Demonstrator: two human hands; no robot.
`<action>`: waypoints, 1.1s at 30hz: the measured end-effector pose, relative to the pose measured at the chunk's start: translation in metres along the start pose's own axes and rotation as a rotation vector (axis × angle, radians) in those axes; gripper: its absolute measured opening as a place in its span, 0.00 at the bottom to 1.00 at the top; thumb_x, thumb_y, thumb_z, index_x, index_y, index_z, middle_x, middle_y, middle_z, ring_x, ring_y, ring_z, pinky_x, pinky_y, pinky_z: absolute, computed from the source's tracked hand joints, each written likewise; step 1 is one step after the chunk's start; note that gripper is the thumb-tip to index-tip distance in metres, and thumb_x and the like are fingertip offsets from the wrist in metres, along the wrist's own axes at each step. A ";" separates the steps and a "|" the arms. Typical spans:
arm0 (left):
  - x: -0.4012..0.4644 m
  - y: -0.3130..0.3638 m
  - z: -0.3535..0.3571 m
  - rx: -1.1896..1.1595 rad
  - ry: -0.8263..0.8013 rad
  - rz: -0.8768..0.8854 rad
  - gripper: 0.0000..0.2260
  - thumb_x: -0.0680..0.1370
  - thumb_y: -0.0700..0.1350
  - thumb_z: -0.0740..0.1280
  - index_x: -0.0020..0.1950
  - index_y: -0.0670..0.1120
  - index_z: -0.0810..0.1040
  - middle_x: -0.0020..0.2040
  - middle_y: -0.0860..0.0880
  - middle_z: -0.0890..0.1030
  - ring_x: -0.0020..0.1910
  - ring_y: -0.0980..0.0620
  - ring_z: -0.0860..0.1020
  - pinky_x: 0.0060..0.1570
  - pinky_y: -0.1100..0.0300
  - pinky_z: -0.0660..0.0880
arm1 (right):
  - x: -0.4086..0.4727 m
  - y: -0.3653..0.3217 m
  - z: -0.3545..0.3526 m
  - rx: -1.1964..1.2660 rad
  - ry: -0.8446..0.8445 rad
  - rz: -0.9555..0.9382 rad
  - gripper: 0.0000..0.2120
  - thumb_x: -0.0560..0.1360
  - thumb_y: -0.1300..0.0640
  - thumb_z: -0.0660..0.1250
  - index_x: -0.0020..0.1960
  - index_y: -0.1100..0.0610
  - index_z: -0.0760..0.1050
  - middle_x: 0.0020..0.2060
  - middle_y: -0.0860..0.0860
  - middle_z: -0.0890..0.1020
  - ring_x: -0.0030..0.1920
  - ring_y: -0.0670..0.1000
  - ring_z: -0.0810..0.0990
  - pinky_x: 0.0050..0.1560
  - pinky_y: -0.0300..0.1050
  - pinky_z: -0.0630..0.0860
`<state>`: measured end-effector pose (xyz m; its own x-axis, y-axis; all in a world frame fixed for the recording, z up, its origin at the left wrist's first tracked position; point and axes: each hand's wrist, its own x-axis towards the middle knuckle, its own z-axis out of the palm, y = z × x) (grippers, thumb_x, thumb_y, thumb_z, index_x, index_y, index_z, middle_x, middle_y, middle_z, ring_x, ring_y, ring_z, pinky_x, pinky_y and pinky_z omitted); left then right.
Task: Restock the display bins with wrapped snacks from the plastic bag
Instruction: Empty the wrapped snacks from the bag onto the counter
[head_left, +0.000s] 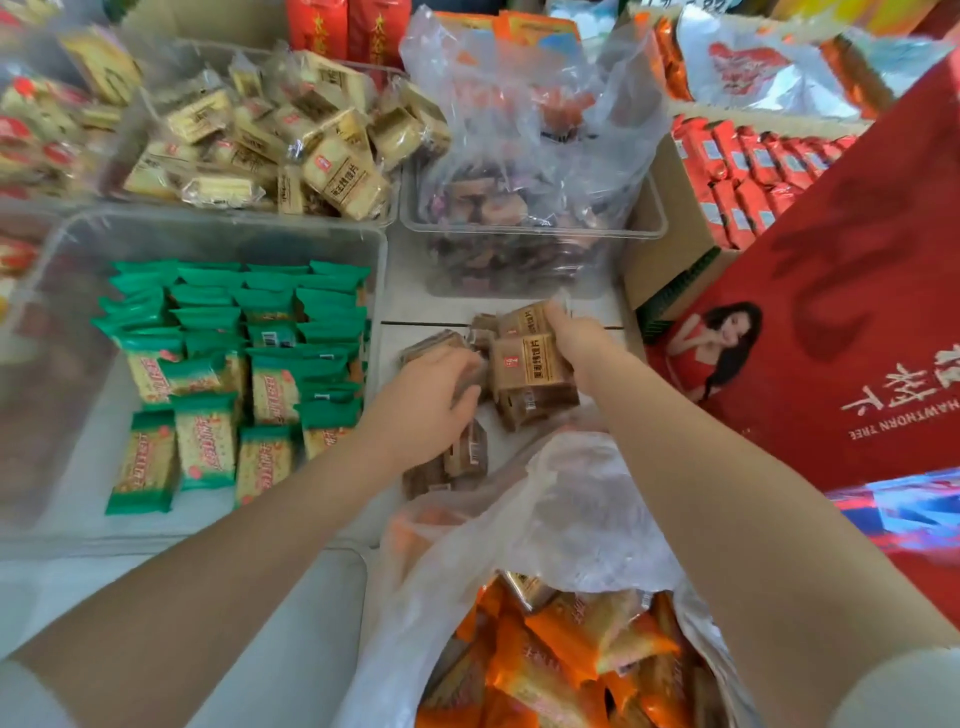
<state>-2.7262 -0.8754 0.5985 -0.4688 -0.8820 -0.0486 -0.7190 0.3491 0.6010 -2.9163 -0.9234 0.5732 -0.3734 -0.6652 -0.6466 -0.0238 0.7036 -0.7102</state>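
Both hands reach into the shallow clear bin (387, 332) in the middle of the display. Left hand (421, 400) lies palm down on brown wrapped snacks (470, 452) near the bin's left wall, its fingers curled over the packets and pressing them down; whether it actually grips one I cannot tell. Right hand (571, 338) pinches a brown packet (530, 364) by its far upper corner — the packet sits with its long axis running toward the back of the bin, printed face up, a second brown packet just behind it.

Going left to right across the display: a big clear bin (62, 244) at the left edge holds green-wrapped snacks (234, 364) in rough rows, long axes mostly front to back. Behind it another bin is heaped with yellow packets (270, 145) lying every which way. Right of that, a clear bin (649, 228) carries a crumpled clear bag of dark-wrapped pieces. At the near edge, under the right forearm, the plastic bag (571, 519) gapes open, full of orange wrapped snacks (561, 649) with a brown one among them. A red gift box (831, 338) leans at the right edge, beside a carton of red packets (743, 171).
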 end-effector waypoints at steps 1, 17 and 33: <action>-0.003 0.005 -0.005 -0.030 0.021 0.023 0.14 0.78 0.43 0.62 0.64 0.45 0.73 0.59 0.49 0.75 0.55 0.54 0.74 0.54 0.63 0.70 | -0.001 0.000 0.002 -0.037 0.000 -0.005 0.25 0.79 0.40 0.55 0.61 0.60 0.72 0.38 0.53 0.80 0.36 0.50 0.79 0.32 0.41 0.73; -0.163 0.074 0.031 0.104 -0.072 0.716 0.09 0.73 0.41 0.65 0.51 0.42 0.81 0.47 0.47 0.81 0.49 0.47 0.78 0.52 0.53 0.75 | -0.233 0.203 -0.122 -0.905 -0.049 -0.724 0.05 0.72 0.55 0.67 0.40 0.55 0.79 0.31 0.46 0.80 0.36 0.47 0.80 0.42 0.46 0.80; -0.221 0.114 0.122 0.178 -0.399 0.599 0.12 0.77 0.44 0.63 0.59 0.45 0.77 0.55 0.48 0.77 0.49 0.45 0.78 0.42 0.58 0.74 | -0.251 0.256 -0.140 -1.102 0.195 -0.555 0.08 0.79 0.59 0.58 0.57 0.57 0.71 0.55 0.54 0.72 0.49 0.57 0.75 0.44 0.45 0.70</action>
<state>-2.7671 -0.6021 0.5804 -0.9333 -0.3540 -0.0600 -0.3380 0.8100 0.4793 -2.9587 -0.5418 0.5929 -0.1935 -0.9571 -0.2158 -0.9503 0.2375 -0.2015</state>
